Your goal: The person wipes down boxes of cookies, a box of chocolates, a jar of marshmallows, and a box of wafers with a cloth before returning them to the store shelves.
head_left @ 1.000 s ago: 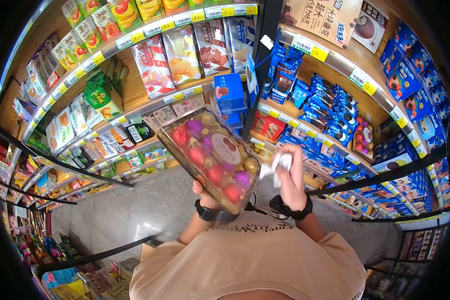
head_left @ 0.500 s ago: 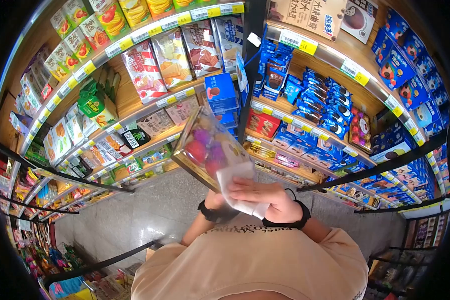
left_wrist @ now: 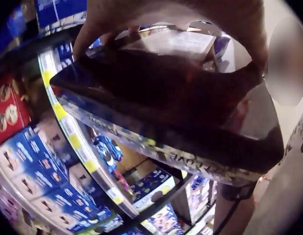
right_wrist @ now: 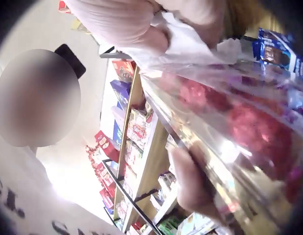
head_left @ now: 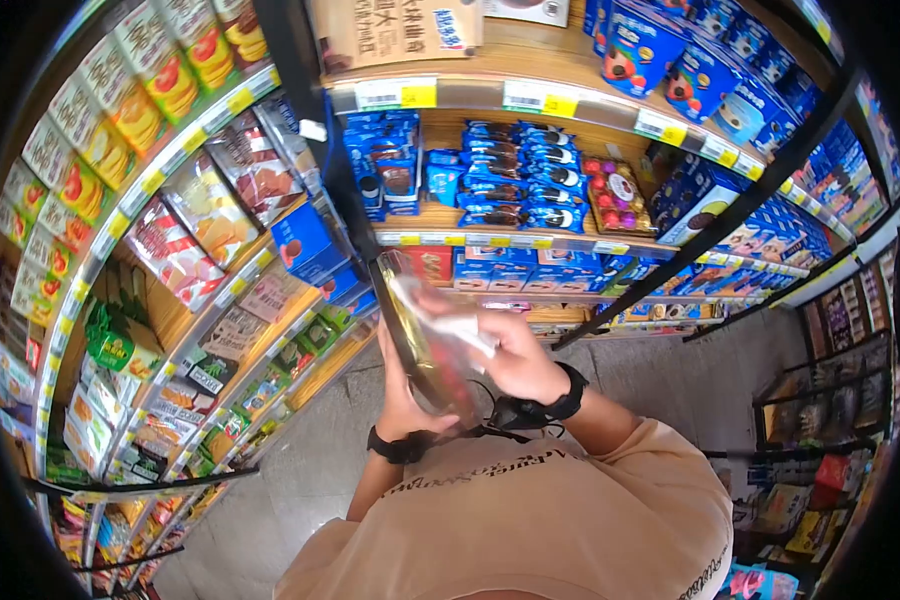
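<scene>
Chocolate box (head_left: 408, 335), held in mid-air before the person's chest and tilted, its gold-coloured side wall exposed in the head view. The left grip (head_left: 400, 400) clasps it along the side and across the dark underside; the right grip (head_left: 520, 360) pinches one white tissue (head_left: 464, 330) against the clear cover (right_wrist: 230, 149). Contents: foil-wrapped balls beneath the cover, of which two red balls (right_wrist: 259, 132) appear largest in the right wrist view, with purple foil beyond; glare and blur prevent a full count. A second box (head_left: 620, 197), similar in kind, occupies a shelf (head_left: 570, 243) beside blue packets (head_left: 555, 180), well apart from both hands, and contains red, purple and gold balls around an oval label.
</scene>
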`<action>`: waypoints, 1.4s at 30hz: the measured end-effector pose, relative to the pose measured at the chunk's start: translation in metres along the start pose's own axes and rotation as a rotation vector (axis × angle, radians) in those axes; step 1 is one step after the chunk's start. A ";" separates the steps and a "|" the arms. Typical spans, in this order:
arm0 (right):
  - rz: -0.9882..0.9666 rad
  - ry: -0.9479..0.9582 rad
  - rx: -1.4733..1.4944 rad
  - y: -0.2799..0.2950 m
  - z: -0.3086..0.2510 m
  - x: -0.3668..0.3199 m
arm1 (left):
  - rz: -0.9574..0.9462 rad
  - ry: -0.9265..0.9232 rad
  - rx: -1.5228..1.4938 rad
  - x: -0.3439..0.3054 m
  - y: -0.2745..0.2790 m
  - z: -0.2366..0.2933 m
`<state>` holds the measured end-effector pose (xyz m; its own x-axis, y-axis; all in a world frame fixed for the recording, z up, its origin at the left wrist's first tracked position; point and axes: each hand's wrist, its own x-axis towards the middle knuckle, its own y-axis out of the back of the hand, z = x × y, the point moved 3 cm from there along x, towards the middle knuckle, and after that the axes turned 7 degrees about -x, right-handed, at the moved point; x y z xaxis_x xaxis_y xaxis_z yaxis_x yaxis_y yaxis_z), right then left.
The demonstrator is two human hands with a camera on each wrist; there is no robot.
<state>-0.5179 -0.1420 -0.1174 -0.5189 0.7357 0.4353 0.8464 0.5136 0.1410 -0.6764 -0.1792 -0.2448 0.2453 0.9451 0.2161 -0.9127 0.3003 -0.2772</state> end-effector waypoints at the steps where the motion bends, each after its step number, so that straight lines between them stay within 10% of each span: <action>1: -0.029 0.028 -0.047 0.003 -0.008 -0.004 | -0.020 0.045 -0.143 0.004 -0.010 0.003; 4: 0.041 -0.035 0.007 0.011 -0.024 -0.023 | -0.174 0.034 -0.156 0.015 -0.027 -0.022; 6: 0.016 -0.021 -0.070 0.020 -0.019 -0.041 | -0.208 0.147 -0.680 0.022 -0.047 -0.025; 13: 0.232 -0.112 -0.509 0.095 0.007 -0.117 | 0.040 0.129 -0.915 0.068 -0.085 -0.030; 17: 0.458 -0.424 -0.071 0.122 0.037 -0.154 | -0.056 0.179 -0.967 0.084 -0.115 -0.043; 22: 0.727 -0.473 0.561 0.153 0.056 -0.174 | -0.090 0.203 -0.745 0.110 -0.160 -0.048; 27: 0.808 -0.428 0.298 0.192 0.050 -0.188 | 0.082 0.353 -0.479 0.134 -0.190 -0.055; 33: 0.899 -0.316 0.011 0.242 0.041 -0.193 | -0.032 0.079 0.119 0.160 -0.238 -0.052; 42: 0.723 -0.430 -0.444 0.307 0.042 -0.194 | 0.118 0.177 -0.068 0.194 -0.278 -0.074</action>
<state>-0.1624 -0.1090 -0.1961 0.2238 0.9545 0.1970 0.9019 -0.2795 0.3294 -0.3508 -0.0694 -0.1944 0.1976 0.9802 0.0123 -0.9158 0.1891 -0.3543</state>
